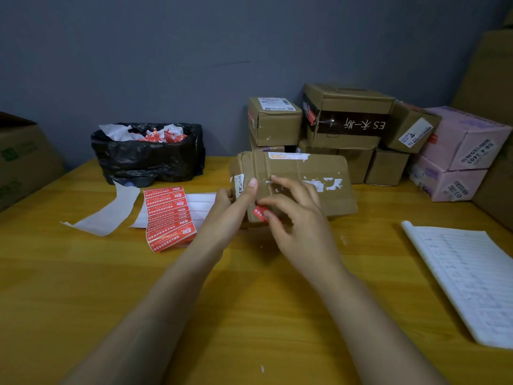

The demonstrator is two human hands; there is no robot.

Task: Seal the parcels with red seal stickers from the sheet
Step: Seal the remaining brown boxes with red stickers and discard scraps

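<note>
A brown cardboard parcel (311,169) with torn white label scraps lies on the wooden table (249,315) in the middle of the view. My left hand (236,198) grips its left end, thumb raised along the side. My right hand (294,215) presses a red seal sticker (260,213) onto the parcel's near left corner with thumb and fingers. The sheet of red seal stickers (169,215) lies to the left of the parcel, partly peeled to white backing.
A bin lined with a black bag (147,157) holds crumpled backing scraps at the back left. Stacked brown and pink parcels (349,126) stand at the back right. A lined notebook (466,279) lies at the right. A loose backing strip (108,212) and a large carton (22,159) sit left.
</note>
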